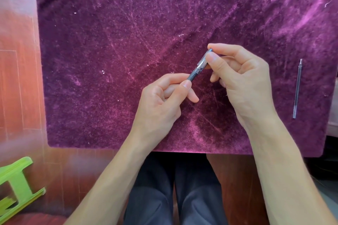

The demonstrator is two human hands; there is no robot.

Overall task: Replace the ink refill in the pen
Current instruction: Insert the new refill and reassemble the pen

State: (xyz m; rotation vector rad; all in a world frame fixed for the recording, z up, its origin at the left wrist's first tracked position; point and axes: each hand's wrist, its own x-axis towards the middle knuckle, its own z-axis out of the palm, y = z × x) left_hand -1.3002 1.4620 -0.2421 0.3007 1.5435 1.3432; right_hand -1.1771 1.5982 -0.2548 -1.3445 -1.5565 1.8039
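A pen [198, 66] with a dark ribbed grip and a clear barrel is held slantwise above the purple velvet cloth [128, 51]. My left hand [164, 100] pinches its lower grip end between thumb and forefinger. My right hand [241, 78] holds the upper clear part, thumb and forefinger around the top end. A thin ink refill [297, 88] lies alone on the cloth at the far right, nearly upright in view, apart from both hands.
The cloth covers a table whose near edge runs above my dark-trousered knees [175, 188]. A green plastic stool [16, 182] stands on the reddish wooden floor [18, 78] at the lower left.
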